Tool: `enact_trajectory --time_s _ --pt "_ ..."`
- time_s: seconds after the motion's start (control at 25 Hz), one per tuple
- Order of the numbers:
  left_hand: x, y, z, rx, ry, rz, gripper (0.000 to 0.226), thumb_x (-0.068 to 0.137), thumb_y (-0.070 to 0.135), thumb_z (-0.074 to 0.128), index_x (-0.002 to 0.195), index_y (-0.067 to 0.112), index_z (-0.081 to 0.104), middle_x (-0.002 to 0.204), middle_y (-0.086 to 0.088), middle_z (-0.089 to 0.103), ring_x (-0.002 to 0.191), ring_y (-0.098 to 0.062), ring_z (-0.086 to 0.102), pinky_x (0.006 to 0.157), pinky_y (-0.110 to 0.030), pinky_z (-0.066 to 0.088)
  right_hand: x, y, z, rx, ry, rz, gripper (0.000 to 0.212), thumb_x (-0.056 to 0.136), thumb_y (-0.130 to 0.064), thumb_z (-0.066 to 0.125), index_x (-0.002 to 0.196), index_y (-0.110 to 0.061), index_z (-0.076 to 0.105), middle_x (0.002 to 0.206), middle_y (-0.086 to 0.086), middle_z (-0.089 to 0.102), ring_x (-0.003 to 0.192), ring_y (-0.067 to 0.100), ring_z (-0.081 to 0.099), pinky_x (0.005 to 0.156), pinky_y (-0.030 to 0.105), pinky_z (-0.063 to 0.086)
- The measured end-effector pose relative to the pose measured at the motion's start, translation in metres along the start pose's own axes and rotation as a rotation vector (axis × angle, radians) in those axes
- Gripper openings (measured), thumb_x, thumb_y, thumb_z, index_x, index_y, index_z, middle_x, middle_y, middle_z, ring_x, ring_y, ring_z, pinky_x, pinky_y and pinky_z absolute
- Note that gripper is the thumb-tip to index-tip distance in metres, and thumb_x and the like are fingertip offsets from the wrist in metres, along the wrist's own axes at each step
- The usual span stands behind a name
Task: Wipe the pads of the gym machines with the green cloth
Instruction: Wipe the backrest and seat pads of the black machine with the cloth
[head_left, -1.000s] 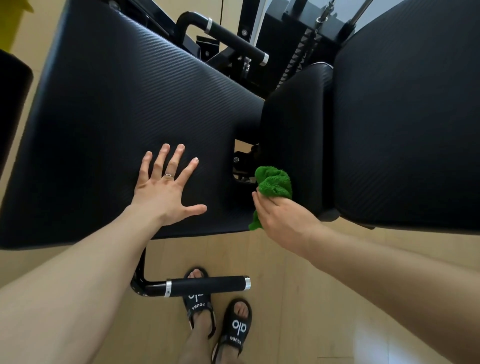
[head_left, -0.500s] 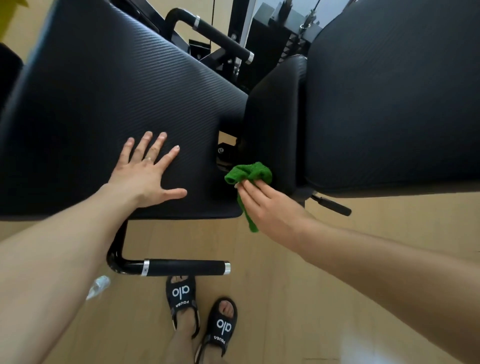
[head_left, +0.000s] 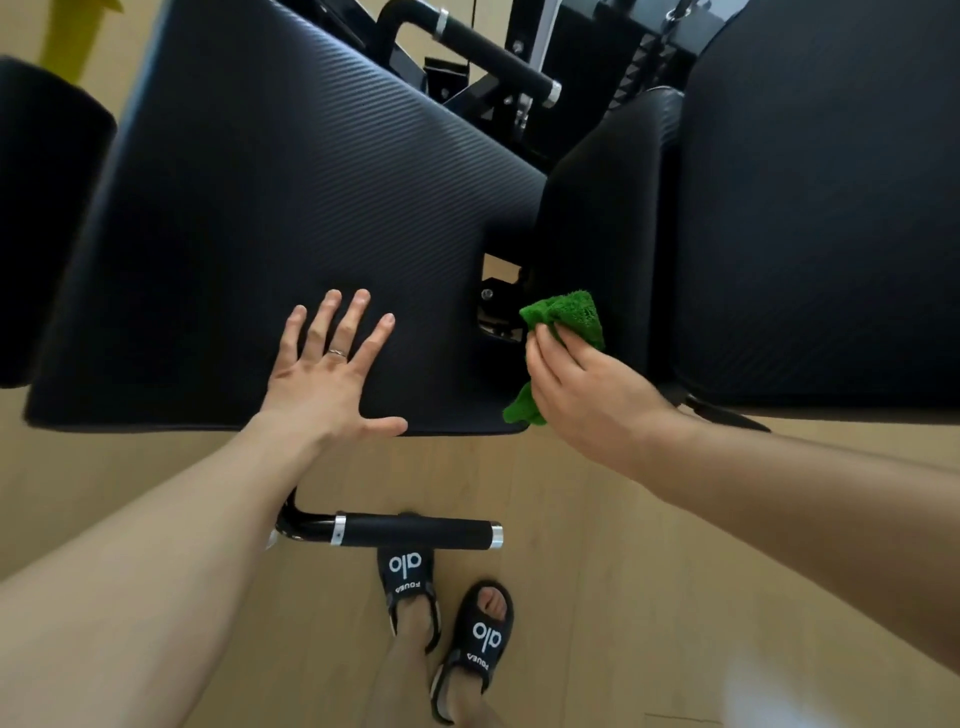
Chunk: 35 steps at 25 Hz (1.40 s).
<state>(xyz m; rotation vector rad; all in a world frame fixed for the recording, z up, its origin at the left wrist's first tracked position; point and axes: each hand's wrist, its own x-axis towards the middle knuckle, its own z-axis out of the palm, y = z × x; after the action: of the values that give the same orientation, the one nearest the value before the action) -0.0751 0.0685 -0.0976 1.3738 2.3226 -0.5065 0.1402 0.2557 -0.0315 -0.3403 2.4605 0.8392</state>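
- My left hand (head_left: 332, 374) lies flat on the wide black seat pad (head_left: 291, 218), close to its near edge — fingers straight and fanned apart, thumb out to the side, a ring on one finger.
- My right hand (head_left: 587, 395) holds the green cloth (head_left: 566, 312) bunched up, fingers curled over it and pinching it against the palm; one tail of the cloth hangs below the hand by the seat pad's near right corner.
- The cloth is pressed to the narrow side pad (head_left: 602, 218), low on its face, in the gap between the seat pad and the big pad on the right (head_left: 821, 208).
- All three pads are black with a fine ribbed, carbon-weave texture; a little metal bracket shows in the notch beside the cloth.
- Below the seat pad's near edge a black handle bar (head_left: 415, 535) with silver collars juts out — my feet in black slides (head_left: 447, 608) stand just past it.
- The floor (head_left: 597, 545) is pale wood planking; more black machine frame and a second grip bar sit beyond the far edge of the seat pad.
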Motion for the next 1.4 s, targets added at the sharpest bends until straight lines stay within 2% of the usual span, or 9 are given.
enact_trajectory --time_s 0.24,0.32,0.48,0.64,0.8,0.96,1.12,1.32,1.4 --pt "0.0 0.0 0.006 0.021 0.077 -0.01 0.121 0.07 0.094 0.035 0.151 0.033 -0.031 0.159 -0.004 -0.04 0.147 -0.028 -0.035 0.12 -0.053 -0.017 0.06 -0.024 0.002 0.133 -0.074 0.125 0.046 0.101 -0.022 0.046 0.138 0.007 0.047 0.141 0.034 0.044 0.132 0.047 0.041 0.114 0.053 0.031" --pt "0.001 0.0 0.007 0.036 0.094 -0.006 0.121 0.07 0.094 0.034 0.152 0.033 -0.03 0.16 -0.004 -0.038 0.148 -0.028 -0.033 0.12 -0.053 -0.016 0.076 -0.028 0.0 0.464 0.117 0.309 0.031 0.099 -0.025 0.055 0.12 -0.003 0.061 0.119 0.021 0.061 0.114 0.036 0.057 0.098 0.043 0.046" --pt "0.0 -0.001 0.006 0.05 0.093 0.012 0.118 0.072 0.094 0.032 0.153 0.033 -0.027 0.161 -0.004 -0.035 0.149 -0.029 -0.031 0.12 -0.052 -0.017 0.08 -0.063 -0.017 1.403 0.272 0.641 0.032 0.106 -0.035 0.042 0.107 -0.009 0.061 0.102 0.004 0.061 0.095 0.021 0.058 0.081 0.037 0.049" --pt "-0.001 -0.005 0.004 -0.01 0.085 0.052 0.097 0.086 0.083 0.025 0.156 0.034 -0.02 0.163 -0.002 -0.032 0.149 -0.026 -0.031 0.12 -0.051 -0.018 0.08 -0.089 -0.037 1.884 0.424 1.002 0.035 0.106 -0.039 0.04 0.101 -0.014 0.063 0.094 -0.002 0.063 0.085 0.014 0.06 0.07 0.03 0.049" --pt "-0.004 -0.011 -0.003 -0.34 0.1 0.072 0.061 0.103 0.057 0.019 0.159 0.036 0.015 0.169 0.005 -0.009 0.154 -0.015 -0.017 0.123 -0.041 -0.014 0.107 -0.096 -0.068 2.083 0.445 1.333 0.04 0.107 -0.04 0.036 0.09 -0.013 0.06 0.079 -0.006 0.059 0.073 0.01 0.055 0.06 0.026 0.036" --pt "-0.037 -0.012 -0.006 -0.829 0.065 0.077 0.049 0.108 0.039 0.023 0.146 0.023 0.051 0.163 0.003 0.03 0.154 -0.013 0.014 0.125 -0.037 0.002 0.112 -0.099 -0.102 2.217 0.408 1.324 0.043 0.106 -0.042 0.037 0.079 -0.018 0.059 0.076 -0.006 0.06 0.071 0.009 0.057 0.059 0.022 0.041" --pt "-0.081 -0.015 -0.033 -1.338 -0.136 -0.03 0.042 0.098 0.056 0.046 0.121 0.025 0.063 0.12 0.002 0.069 0.113 -0.015 0.065 0.101 -0.04 0.05 0.091 -0.08 -0.135 2.557 0.399 1.271 0.045 0.098 -0.053 0.041 0.095 -0.018 0.069 0.099 0.005 0.072 0.097 0.024 0.067 0.093 0.046 0.053" --pt "-0.116 -0.012 -0.111 -1.17 -0.042 -0.034 0.026 0.098 0.043 0.055 0.099 0.018 0.061 0.1 -0.006 0.07 0.093 -0.022 0.068 0.085 -0.045 0.058 0.026 -0.041 -0.182 2.704 0.3 1.132 0.086 0.064 -0.078 0.058 0.127 -0.018 0.059 0.112 0.007 0.07 0.1 0.027 0.069 0.092 0.049 0.054" --pt "-0.131 -0.002 -0.147 -1.054 -0.022 0.001 0.027 0.1 0.042 0.052 0.101 0.017 0.06 0.102 -0.006 0.068 0.094 -0.022 0.066 0.083 -0.042 0.056 -0.012 -0.027 -0.196 2.811 0.291 1.014 0.079 0.069 -0.071 0.067 0.126 -0.017 0.062 0.112 0.01 0.073 0.099 0.029 0.072 0.089 0.048 0.057"
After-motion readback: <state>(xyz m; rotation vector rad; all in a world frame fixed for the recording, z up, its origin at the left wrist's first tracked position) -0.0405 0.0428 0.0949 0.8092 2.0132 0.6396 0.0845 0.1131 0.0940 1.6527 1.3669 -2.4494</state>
